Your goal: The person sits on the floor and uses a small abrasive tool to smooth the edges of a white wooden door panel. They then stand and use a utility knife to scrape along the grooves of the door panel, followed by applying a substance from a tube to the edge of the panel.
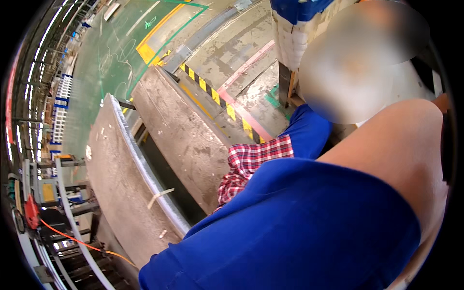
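Your left hand is out of view, and so is your right hand, so you cannot tell from here whether either is spread, closed or holding something. The nearest work in sight is a long grey-brown slab with a rounded far end; take it as the landmark. Its right edge carries a shiny silver strip, with a scrap of pale tape lying across that strip.

To the right of the slab, across a dark narrow gap, you have a second long grey-brown slab, scuffed and spotted. Right of the landmark's near end, a large royal-blue fabric sleeve fills the foreground, and a bare bent arm comes out of it, farther right. Between that sleeve and the landmark's right side, red-and-white plaid cloth overlaps the second slab in your view, with blue cloth just beyond it.

Farther right of the landmark run yellow-and-black striped floor tape and a white column with a blue top covering. Past its far end spreads green floor. Left of its near end stands a grey metal rack, where an orange cable leads toward the slab.
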Available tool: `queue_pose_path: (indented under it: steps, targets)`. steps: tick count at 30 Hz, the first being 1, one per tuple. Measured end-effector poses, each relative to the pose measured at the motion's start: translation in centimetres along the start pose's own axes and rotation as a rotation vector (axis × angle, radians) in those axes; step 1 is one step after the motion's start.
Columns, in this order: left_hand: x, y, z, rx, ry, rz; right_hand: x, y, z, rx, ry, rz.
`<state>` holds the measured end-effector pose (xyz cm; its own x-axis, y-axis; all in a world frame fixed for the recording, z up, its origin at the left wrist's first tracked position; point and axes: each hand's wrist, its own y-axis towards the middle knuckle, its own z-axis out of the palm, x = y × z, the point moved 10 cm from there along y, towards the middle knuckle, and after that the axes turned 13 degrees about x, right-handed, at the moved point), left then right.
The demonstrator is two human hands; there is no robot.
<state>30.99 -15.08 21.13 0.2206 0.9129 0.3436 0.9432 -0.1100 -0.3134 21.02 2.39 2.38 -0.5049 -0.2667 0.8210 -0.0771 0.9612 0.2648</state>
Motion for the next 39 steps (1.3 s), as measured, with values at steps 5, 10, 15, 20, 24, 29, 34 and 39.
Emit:
queue_pose_path:
  steps: [5, 10, 15, 20, 24, 29, 34, 39]
  targets:
    - [-7.2, 5.1, 1.7, 0.151, 0.112, 0.153, 0.9, 0.3, 0.0, -0.069, -0.007, -0.035]
    - [-4.8, -5.9, 3.9, 0.051, 0.222, 0.183, -0.9, 0.7, 1.4, -0.018, 0.095, -0.168]
    - [10.6, -12.5, 10.4, -0.02, -0.123, -0.332, 1.6, 3.5, 1.5, -0.037, 0.099, -0.141]
    - [25.6, -35.6, 10.3, -0.262, -0.097, -1.247, 2.2, 1.1, -1.2, -0.083, -0.006, -0.097]
    - [20.1, -38.2, 15.7, -0.517, -0.482, -1.223, 4.0, 2.3, -0.3, -0.037, 0.065, -0.125]
    - [11.9, -32.7, 25.2, -0.785, -0.985, -1.247, 5.8, 4.5, 0.8, 0.005, -0.036, -0.141]
    - [7.6, -28.3, 28.7, -1.09, -0.997, -1.279, 5.1, 5.8, 3.0, 0.225, -0.296, -0.003]
    - [6.6, -22.6, 33.7, -1.134, -1.916, -1.096, 5.0, 6.2, 3.7, 0.23, -0.39, -0.052]
